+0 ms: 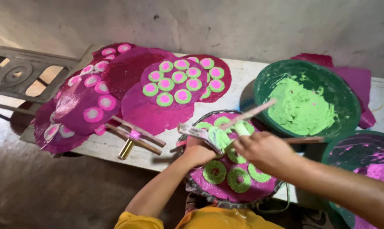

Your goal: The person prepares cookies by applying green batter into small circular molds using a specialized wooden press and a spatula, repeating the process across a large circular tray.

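Pretty soft, dim daylight overall, brighter on the wall up top, floor at lower left goes murky. The right hand [262, 149] and its stick [248, 114] are motion-blurred. Colours pop, no real glare, slight wide-angle stretch at the edges.

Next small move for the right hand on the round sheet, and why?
Probably shift the right hand with its stick tool to a bare magenta patch of the round sheet and press another green ring: rings cover only part of it, while the left hand steadies the edge.

Bare forearms, with yellow-orange sleeves (perhaps a shirt) at the frame's bottom.
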